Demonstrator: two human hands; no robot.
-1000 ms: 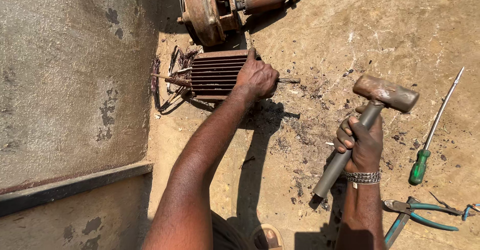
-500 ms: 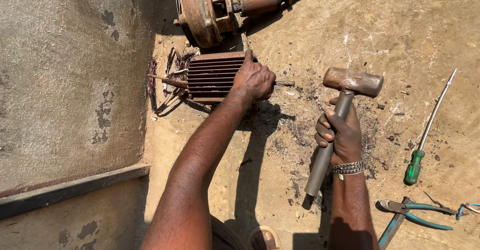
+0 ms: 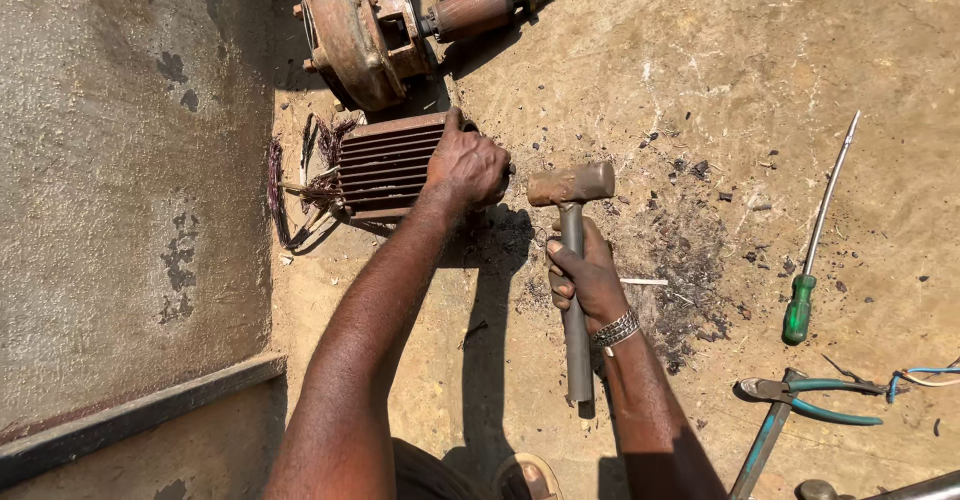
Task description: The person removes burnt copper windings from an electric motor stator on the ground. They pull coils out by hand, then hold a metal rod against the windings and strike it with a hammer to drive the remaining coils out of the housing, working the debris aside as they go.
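The left hand [image 3: 465,168] is closed over the right end of the stator [image 3: 392,164], a rusty finned housing that lies on its side on the ground [image 3: 700,60], near the concrete slab [image 3: 120,160] at the left. The stator's long axis runs left to right. Frayed copper windings [image 3: 305,185] spill out of its far, left end.

The right hand [image 3: 587,278] is wrapped tight around the handle of a hammer [image 3: 571,260], gripping about midway along the shaft. A metal bracelet [image 3: 616,330] sits on that wrist. The handle runs almost straight toward the person. The hammer head [image 3: 571,183] lies crosswise, just to the right of the left hand, close but apart from it. So the stator's gripped end lies to the left of the hammer head, on nearly the same line across the ground, and the left hand sits between the two.

Beyond the stator, by the ground's top edge, lies a pump body with its rotor [image 3: 400,25]. Well apart to the right lie a green-handled screwdriver [image 3: 815,250] and pliers [image 3: 810,395].
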